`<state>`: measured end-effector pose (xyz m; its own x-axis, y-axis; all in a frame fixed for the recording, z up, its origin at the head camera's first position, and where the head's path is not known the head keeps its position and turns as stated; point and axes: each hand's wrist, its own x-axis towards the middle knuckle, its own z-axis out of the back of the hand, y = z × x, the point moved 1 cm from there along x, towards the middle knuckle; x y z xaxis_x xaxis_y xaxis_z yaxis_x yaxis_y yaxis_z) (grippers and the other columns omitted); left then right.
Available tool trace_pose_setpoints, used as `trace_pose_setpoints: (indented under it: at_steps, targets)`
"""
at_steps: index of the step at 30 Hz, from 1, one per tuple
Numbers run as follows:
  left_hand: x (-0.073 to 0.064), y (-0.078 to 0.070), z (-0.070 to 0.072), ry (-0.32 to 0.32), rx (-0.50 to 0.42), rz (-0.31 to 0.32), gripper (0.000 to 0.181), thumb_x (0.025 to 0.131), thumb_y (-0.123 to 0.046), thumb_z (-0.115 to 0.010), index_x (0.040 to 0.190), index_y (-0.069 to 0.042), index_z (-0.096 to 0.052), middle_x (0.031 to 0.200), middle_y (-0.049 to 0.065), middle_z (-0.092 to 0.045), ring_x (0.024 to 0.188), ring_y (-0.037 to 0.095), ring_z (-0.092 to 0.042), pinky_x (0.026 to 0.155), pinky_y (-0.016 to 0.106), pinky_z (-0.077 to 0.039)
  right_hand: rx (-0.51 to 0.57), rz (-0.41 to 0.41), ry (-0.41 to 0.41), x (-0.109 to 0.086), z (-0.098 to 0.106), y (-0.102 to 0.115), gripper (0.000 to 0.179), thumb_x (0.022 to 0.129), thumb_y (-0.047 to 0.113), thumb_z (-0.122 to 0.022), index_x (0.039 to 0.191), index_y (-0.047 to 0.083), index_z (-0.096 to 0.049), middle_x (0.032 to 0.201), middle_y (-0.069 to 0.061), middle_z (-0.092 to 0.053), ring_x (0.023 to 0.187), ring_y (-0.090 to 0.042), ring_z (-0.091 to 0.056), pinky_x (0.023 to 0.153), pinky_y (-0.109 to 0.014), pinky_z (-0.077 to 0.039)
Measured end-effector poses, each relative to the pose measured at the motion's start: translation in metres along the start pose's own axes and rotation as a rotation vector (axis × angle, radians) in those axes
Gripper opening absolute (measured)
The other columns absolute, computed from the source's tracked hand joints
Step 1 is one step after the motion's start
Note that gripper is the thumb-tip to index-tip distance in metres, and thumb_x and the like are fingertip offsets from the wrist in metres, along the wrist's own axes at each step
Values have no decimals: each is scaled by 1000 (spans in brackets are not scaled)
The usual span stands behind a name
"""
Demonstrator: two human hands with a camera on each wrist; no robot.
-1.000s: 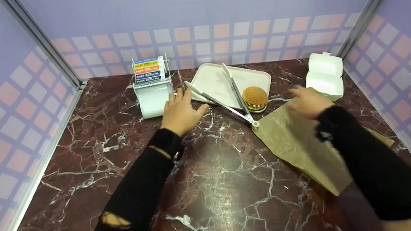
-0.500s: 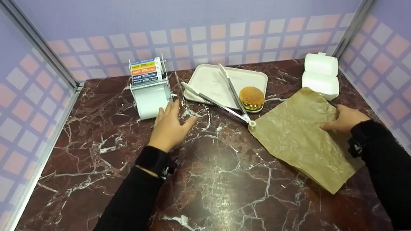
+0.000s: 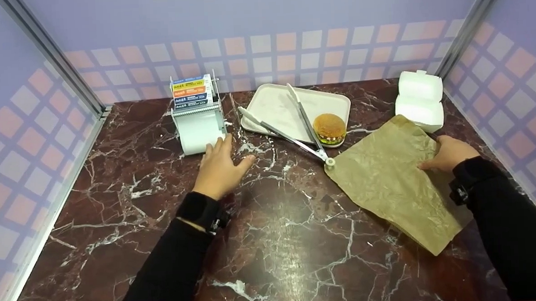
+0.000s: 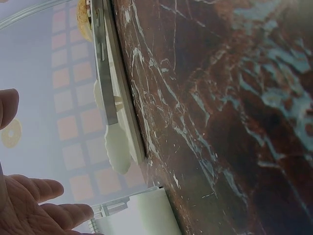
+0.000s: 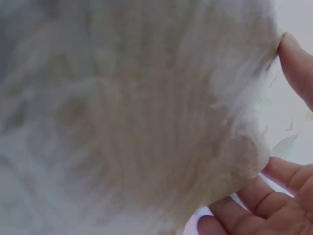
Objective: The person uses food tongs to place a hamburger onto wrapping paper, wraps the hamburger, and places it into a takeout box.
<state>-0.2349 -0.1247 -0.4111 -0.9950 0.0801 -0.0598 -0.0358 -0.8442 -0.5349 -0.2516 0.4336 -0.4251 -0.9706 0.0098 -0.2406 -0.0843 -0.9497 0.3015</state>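
My right hand point(image 3: 449, 154) holds the right edge of a brown paper bag point(image 3: 386, 172), thumb on top and fingers at its underside. In the right wrist view the bag point(image 5: 142, 117) fills most of the picture, with the thumb point(image 5: 296, 66) at its edge. My left hand point(image 3: 219, 168) is spread, palm down, beside a metal rack dispenser point(image 3: 199, 122) with a white sheet in front and coloured boxes. Metal tongs point(image 3: 301, 144) lie spread over a pale tray point(image 3: 270, 107), their hinge end at the bag's left corner. A burger point(image 3: 329, 129) sits at the tray's right end.
A white foam clamshell box point(image 3: 419, 101) stands with its lid up at the back right, just behind the bag. Tiled-pattern walls point(image 3: 286, 52) close off the back and both sides of the dark marbled table point(image 3: 272, 241).
My right hand has moved right and toward me, from over the bag to its right edge, and taken hold there. The left hand has drawn back slightly. Little differs over the last half second.
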Motion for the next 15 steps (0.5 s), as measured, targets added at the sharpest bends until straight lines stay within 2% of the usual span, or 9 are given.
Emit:
trace_pose_setpoints:
  at_steps: [2,5,8,9,11,13,15]
  targets:
    - [0,0,-1,1,2,-1,96,102,-66,-50,169,-8,-15,176,20,-11,161,49,-6,131,65,-9,10,-7,-29,0,1,-2,89,89,37,-79,141,-22,-38,123,-44,-57,110,-62,-57,95,-71,-48]
    - [-1,0,-2,0,2,-2,95,102,-65,-51,169,-8,-15,176,20,-12,161,49,-7,131,65,-9,34,-9,-55,-1,7,-6,73,92,25,-69,143,-19,-41,132,-46,-53,118,-65,-53,102,-74,-44]
    - [-1,0,-2,5,-2,-4,95,102,-64,-52,169,-7,-16,176,20,-12,161,49,-8,132,64,-9,67,10,-62,-7,21,-10,54,98,19,-58,140,-15,-50,134,-46,-54,118,-65,-53,101,-76,-43]
    - [-1,-1,-2,5,-4,-7,94,102,-64,-52,168,-7,-16,175,21,-13,161,49,-9,132,64,-9,80,18,-62,-11,27,-11,50,101,19,-56,138,-14,-53,133,-46,-55,117,-63,-53,99,-76,-43]
    - [-1,-1,-3,9,-5,-13,94,102,-62,-52,168,-6,-16,175,21,-14,161,48,-9,132,63,-9,108,31,-85,-19,40,-11,43,105,20,-52,134,-12,-57,128,-44,-58,106,-57,-59,87,-68,-51]
    - [-1,-1,-3,10,-10,-21,92,103,-60,-53,168,-5,-17,175,21,-16,161,48,-11,132,62,-8,107,55,-161,-28,52,-10,39,106,21,-51,128,-9,-63,120,-40,-64,89,-45,-63,73,-53,-54]
    - [-1,-2,-3,5,-20,-29,92,103,-59,-54,168,-4,-18,175,20,-18,162,47,-13,133,61,-8,116,65,-241,-39,63,-6,37,107,21,-50,125,-7,-65,105,-33,-69,72,-31,-63,60,-41,-51]
